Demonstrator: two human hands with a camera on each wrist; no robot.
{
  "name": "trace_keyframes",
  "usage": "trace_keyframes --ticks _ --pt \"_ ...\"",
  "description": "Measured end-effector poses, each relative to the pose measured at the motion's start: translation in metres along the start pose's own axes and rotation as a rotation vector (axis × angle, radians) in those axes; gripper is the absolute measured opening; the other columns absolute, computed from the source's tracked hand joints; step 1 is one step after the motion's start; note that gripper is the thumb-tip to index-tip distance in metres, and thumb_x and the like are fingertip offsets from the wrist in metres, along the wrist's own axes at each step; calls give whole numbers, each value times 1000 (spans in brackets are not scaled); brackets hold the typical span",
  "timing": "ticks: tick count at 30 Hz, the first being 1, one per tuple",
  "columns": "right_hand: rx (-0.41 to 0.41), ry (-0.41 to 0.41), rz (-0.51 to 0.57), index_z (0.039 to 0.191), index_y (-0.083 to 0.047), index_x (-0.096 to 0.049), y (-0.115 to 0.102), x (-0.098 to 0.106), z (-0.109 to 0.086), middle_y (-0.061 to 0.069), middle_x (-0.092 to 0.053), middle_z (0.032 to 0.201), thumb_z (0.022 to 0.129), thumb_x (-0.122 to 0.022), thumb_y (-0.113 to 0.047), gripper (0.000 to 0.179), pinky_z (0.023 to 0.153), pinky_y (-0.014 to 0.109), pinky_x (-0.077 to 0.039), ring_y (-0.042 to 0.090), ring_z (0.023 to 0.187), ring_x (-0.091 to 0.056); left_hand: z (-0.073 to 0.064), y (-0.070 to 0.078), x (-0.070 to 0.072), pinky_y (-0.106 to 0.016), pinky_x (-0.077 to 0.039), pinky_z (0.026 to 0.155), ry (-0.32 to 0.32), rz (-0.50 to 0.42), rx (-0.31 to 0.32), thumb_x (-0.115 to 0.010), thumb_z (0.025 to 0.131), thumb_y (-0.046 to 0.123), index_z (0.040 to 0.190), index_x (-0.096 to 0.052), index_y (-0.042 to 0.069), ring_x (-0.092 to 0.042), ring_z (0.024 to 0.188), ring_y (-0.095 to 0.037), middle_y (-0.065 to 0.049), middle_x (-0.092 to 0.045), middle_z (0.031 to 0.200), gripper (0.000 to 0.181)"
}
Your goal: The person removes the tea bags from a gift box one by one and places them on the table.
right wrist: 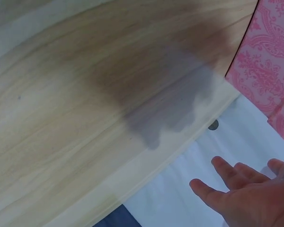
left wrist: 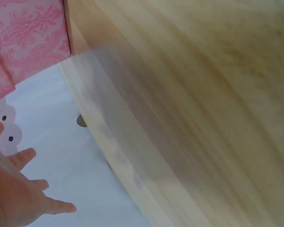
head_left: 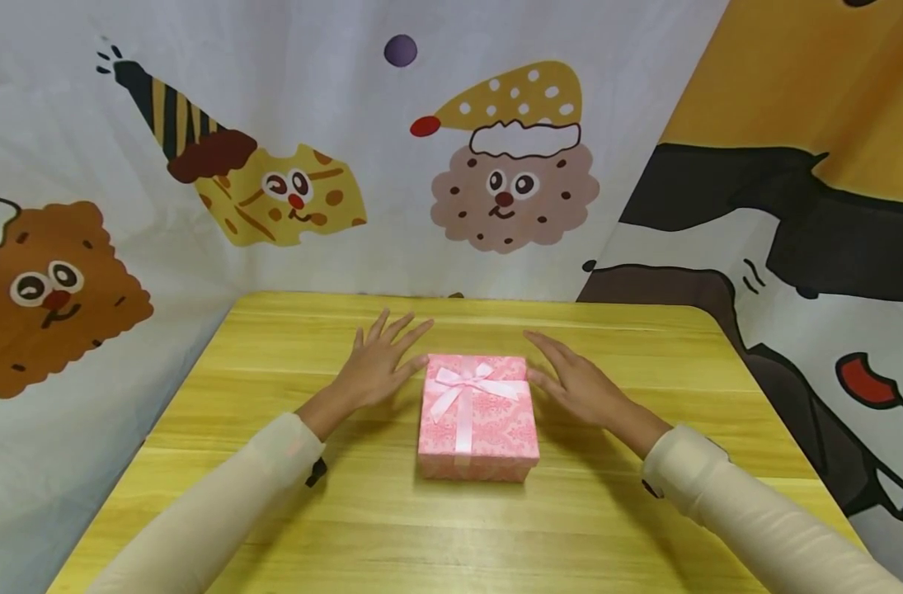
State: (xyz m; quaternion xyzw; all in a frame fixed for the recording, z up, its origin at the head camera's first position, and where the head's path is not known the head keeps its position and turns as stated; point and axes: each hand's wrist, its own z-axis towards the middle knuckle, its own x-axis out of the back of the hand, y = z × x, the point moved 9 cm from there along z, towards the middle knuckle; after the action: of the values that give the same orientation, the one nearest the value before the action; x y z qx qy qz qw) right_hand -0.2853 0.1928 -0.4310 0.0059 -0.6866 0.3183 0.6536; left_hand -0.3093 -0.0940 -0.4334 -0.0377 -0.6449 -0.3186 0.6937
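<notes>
A pink patterned gift box (head_left: pixel 478 417), its lid on, sits upright on the wooden table, with a pale pink ribbon bow (head_left: pixel 466 381) across the top. To its left is my left hand (head_left: pixel 377 363), fingers spread and the thumb tip right at the box's far left corner. My right hand (head_left: pixel 580 384) is on the other side, fingers extended, close to the far right edge of the lid. Both wrist views catch part of the box's side, with the left fingers (left wrist: pixel 22 158) and right fingers (right wrist: pixel 208 194) held straight and nothing gripped.
The yellow wood-grain table (head_left: pixel 451 536) has rounded far corners. Behind it hangs a white cloth (head_left: pixel 303 74) printed with cartoon biscuits and party hats, and more printed fabric (head_left: pixel 778 190) continues along the right side.
</notes>
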Motion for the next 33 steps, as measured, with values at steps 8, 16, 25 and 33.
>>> trace_keyframes --ticks 8,16,25,33 --pt "12 -3 37 166 -40 -11 -6 -2 -4 13 -28 168 107 -44 -56 69 110 72 -34 48 143 -41 -8 9 -2 -81 -11 112 -17 -2 -26 -37 108 60 165 -24 38 -15 155 -47 -10 -42 161 63" --pt "37 -16 60 166 -38 -14 -17 -4 -10 13 -32 166 108 -45 -54 68 109 69 -38 43 140 -48 -14 16 -3 -81 -14 111 -9 -2 -55 -40 107 60 164 -25 38 -24 152 -48 -10 -52 153 63" --pt "72 -20 66 166 -37 -17 -23 -6 -14 10 -33 166 107 -50 -51 68 107 68 -41 39 138 -51 -20 21 -3 -81 -14 112 -9 -34 -71 -42 107 58 164 -25 39 -28 151 -45 -12 -52 153 63" --pt "115 -22 60 166 -30 -23 -28 -6 -22 10 -33 166 108 -52 -46 67 108 67 -41 40 140 -49 -30 26 -5 -78 -16 114 -25 -69 -65 -43 106 59 165 -25 36 -31 151 -40 -12 -45 159 66"
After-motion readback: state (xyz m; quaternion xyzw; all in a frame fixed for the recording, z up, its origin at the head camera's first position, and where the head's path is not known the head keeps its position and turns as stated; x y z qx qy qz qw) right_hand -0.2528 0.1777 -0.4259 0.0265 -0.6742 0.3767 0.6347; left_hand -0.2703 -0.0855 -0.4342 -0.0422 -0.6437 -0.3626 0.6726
